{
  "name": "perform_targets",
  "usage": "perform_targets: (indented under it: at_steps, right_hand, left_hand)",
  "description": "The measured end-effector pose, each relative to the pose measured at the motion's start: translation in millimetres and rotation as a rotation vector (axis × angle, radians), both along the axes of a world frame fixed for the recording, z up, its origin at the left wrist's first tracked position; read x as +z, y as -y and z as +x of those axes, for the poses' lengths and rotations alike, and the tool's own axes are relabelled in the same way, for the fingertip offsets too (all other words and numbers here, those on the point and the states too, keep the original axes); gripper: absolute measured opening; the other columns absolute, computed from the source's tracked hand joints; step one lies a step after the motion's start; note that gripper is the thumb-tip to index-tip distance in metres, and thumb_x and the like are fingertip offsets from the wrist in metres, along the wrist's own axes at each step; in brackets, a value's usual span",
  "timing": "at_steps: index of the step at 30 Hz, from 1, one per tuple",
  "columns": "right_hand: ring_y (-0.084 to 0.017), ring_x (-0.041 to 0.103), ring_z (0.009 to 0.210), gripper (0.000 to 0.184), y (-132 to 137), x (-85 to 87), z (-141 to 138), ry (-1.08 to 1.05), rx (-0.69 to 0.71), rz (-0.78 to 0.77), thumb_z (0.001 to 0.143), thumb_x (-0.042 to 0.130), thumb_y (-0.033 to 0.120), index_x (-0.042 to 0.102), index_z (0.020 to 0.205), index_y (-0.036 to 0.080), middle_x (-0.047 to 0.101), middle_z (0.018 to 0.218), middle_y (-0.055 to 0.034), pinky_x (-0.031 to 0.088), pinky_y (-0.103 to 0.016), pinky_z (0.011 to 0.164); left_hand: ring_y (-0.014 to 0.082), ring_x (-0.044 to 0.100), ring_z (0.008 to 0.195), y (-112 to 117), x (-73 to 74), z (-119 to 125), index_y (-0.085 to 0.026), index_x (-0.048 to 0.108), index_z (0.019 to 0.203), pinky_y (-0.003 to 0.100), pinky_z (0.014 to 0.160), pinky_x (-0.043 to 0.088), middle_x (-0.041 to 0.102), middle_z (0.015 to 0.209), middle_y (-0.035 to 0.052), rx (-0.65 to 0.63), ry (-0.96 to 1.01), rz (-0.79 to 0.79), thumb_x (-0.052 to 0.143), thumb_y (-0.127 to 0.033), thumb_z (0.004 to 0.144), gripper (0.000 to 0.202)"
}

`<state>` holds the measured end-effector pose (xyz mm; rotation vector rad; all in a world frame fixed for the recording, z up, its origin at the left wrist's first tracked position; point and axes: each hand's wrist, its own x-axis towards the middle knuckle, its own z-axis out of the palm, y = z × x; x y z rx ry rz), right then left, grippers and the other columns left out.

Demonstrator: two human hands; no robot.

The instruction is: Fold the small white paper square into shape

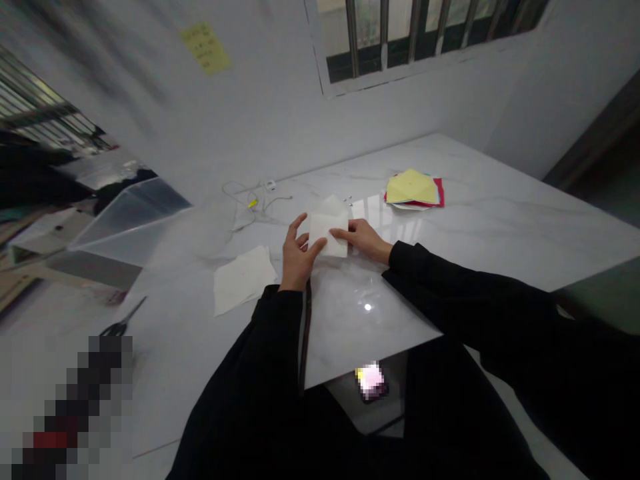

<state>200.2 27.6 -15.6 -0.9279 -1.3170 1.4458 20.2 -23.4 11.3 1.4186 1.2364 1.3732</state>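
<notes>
Table top: white, glossy, grey-veined (345, 333), with light reflected in its surface.
Scissors: dark-handled pair (121, 325) on the left of the table.
Left hand: fingers part-curled, index raised and apart; the left hand (296, 261) has its thumb on the paper's lower left, other fingers at that edge.
Right hand: nearly closed; the right hand (369, 240) pinches the right side, thumb in front.
Folded paper: white, flat, roughly square, with an upper flap; the folded paper (325, 227) lies between the two hands. Contact with the table cannot be determined.
Loose sheets: white paper stack (243, 280), corners uneven, beside the left forearm.
Plastic box: translucent box (135, 217), far left; contents cannot be made out.
Cable: thin, loosely looped, with a white plug (271, 185).
Coloured paper: yellow sheet uppermost in the pile (411, 189), red beneath.
Window: metal-barred (384, 40), in the wall.
</notes>
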Motion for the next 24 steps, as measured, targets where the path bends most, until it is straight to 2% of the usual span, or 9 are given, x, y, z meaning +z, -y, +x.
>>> perform_targets:
  at_steps: [3,7,10,14,18,24]
  right_hand:
    - [-0.012,0.057,0.066,0.032,0.5,1.1,0.3,0.005,0.02,0.009,0.082,0.085,0.04,0.077,0.091,0.011,0.073,0.079,-0.0045,0.044,-0.025,0.061]
    - [-0.01,0.048,0.058,0.041,-1.2,-1.8,0.6,0.053,0.034,0.03,0.083,0.083,0.052,0.073,0.083,0.013,0.064,0.068,-0.001,0.037,-0.024,0.053]
    - [-0.01,0.047,0.058,0.045,-2.0,-3.3,1.4,0.097,0.039,0.052,0.088,0.079,0.057,0.073,0.081,0.013,0.063,0.067,-0.0015,0.034,-0.024,0.052]
    - [-0.012,0.055,0.064,0.036,-1.0,-0.7,3.7,0.119,0.075,0.085,0.084,0.083,0.046,0.077,0.086,0.011,0.071,0.077,-0.0052,0.041,-0.025,0.057]
    - [-0.013,0.058,0.067,0.031,-1.7,0.9,4.3,0.119,0.057,0.071,0.083,0.085,0.039,0.077,0.084,0.009,0.073,0.078,-0.0067,0.043,-0.024,0.058]
    - [-0.015,0.065,0.074,0.023,-1.8,2.9,3.3,0.073,0.141,0.051,0.082,0.084,0.031,0.079,0.09,0.009,0.077,0.086,-0.0083,0.051,-0.025,0.066]
  left_hand:
    - [0.028,0.078,0.089,-0.6,-2.1,-0.2,-0.023,0.047,0.157,0.042,0.081,0.062,0.081,0.106,0.0112,-0.025,0.025,-0.046,0.091,-0.042,0.073,0.096]
    - [0.0265,0.079,0.085,-2.8,-6.1,-1.6,-0.021,0.053,0.151,0.04,0.079,0.063,0.082,0.103,0.0111,-0.01,0.042,-0.069,0.092,-0.043,0.071,0.091]
    - [0.026,0.079,0.085,-4.1,-7.8,-2.1,-0.019,0.059,0.145,0.041,0.08,0.064,0.082,0.103,0.0115,0.006,0.053,-0.079,0.091,-0.043,0.071,0.084]
    - [0.0257,0.079,0.084,-3.9,-7.2,-1.0,-0.017,0.066,0.134,0.04,0.081,0.064,0.082,0.1,0.0111,0.005,0.057,-0.079,0.091,-0.046,0.071,0.073]
    - [0.0255,0.077,0.085,-4.0,-6.1,0.8,-0.017,0.073,0.12,0.039,0.079,0.063,0.081,0.095,0.0091,-0.006,0.061,-0.082,0.093,-0.051,0.07,0.063]
    - [0.0196,0.066,0.071,-10.4,-12.3,-4.0,-0.018,0.076,0.087,0.031,0.062,0.055,0.073,0.079,0.0054,0.072,0.061,-0.055,0.087,-0.063,0.076,0.048]
